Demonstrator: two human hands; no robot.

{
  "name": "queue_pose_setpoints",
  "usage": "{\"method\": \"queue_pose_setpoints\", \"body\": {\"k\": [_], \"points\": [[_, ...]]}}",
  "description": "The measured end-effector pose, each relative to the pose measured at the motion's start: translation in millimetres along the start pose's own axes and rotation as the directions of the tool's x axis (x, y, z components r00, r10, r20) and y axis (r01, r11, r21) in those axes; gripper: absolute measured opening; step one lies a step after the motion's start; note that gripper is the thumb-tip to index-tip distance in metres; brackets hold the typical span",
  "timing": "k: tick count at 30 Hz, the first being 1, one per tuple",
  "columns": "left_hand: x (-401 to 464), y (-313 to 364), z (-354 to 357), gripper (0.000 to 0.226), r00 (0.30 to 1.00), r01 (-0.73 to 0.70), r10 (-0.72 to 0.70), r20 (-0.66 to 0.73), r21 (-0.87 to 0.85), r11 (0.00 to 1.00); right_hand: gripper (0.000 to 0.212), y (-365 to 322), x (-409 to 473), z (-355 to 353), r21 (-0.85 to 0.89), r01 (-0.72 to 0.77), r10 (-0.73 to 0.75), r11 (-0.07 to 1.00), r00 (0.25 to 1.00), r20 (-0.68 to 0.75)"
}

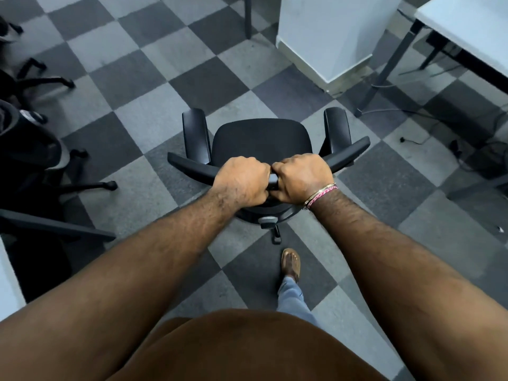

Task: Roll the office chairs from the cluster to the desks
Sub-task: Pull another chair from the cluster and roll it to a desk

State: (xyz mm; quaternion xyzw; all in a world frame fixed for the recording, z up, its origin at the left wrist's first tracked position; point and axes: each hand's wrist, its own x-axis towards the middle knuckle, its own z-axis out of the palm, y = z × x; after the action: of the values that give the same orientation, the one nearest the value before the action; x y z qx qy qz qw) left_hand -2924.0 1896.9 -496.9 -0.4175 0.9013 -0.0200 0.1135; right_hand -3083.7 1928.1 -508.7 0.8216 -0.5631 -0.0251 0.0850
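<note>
A black office chair with two armrests stands on the checkered carpet right in front of me, its seat facing away. My left hand and my right hand grip the top edge of its curved backrest side by side, knuckles almost touching. A bracelet circles my right wrist. One caster shows under the seat near my sandalled foot. A white desk with dark metal legs stands at the upper right.
More black chairs crowd the left edge, their bases and casters sticking out. A white pillar or cabinet stands ahead to the right. Cables and a plug lie on the floor under the desk. Another desk leg stands at the top middle.
</note>
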Motion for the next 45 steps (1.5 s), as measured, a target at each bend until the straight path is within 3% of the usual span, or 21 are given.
{"method": "queue_pose_setpoints", "body": {"k": [9, 18, 34, 45], "points": [[104, -51, -11, 0.02, 0.992, 0.127, -0.126, 0.016, -0.038, 0.991, 0.034, 77, 108, 16, 0.045, 0.15, -0.149, 0.988, 0.988, -0.03], [203, -125, -14, 0.026, 0.988, 0.155, -0.155, 0.003, -0.046, 0.987, 0.036, 131, 224, 37, 0.021, 0.183, -0.182, 0.983, 0.982, -0.047], [366, -322, -25, 0.03, 0.991, 0.13, -0.13, 0.002, -0.075, 0.989, 0.038, 178, 478, 55, 0.0, 0.178, -0.178, 0.984, 0.984, 0.016], [485, -453, -30, 0.03, 0.977, 0.204, -0.207, -0.048, -0.066, 0.977, 0.035, 224, 658, 75, 0.012, 0.247, -0.246, 0.969, 0.968, -0.057]]}}
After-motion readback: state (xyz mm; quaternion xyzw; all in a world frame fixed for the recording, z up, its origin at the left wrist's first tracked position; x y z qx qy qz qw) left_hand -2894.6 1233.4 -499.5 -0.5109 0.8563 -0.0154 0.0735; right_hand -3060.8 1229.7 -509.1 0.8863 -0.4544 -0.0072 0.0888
